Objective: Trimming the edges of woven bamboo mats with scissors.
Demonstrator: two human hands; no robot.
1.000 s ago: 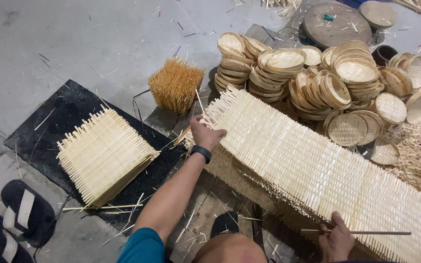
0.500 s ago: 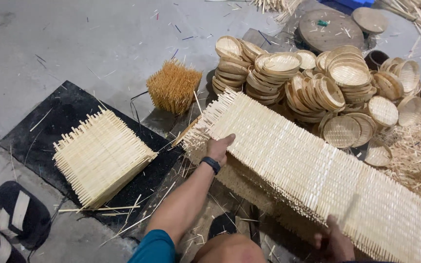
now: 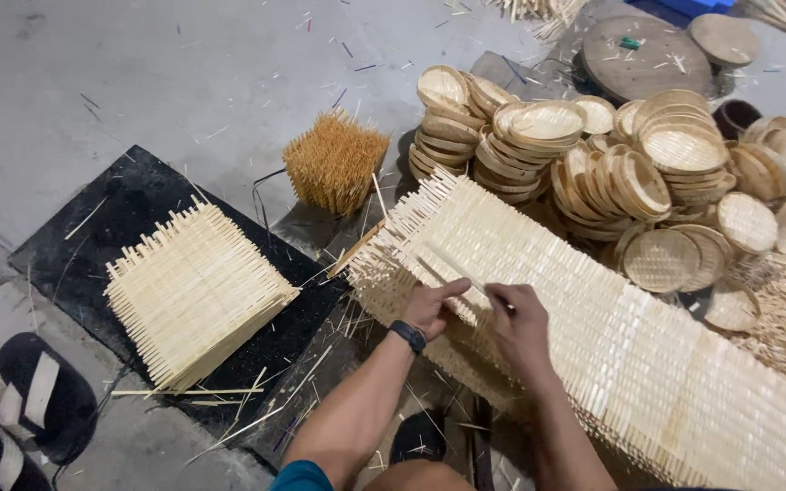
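While the long woven bamboo mat [image 3: 593,336] lies slantwise across the floor [image 3: 138,73], running from beside the black mat [image 3: 120,218] toward the right edge, both hands rest on its near end. The left hand [image 3: 431,307] and the right hand [image 3: 518,323] together pinch a thin bamboo strip [image 3: 452,265] against the weave, fingers closed on it. A smaller woven square [image 3: 195,293] sits on the black mat, and stacked round baskets [image 3: 593,164] crowd the floor beyond.
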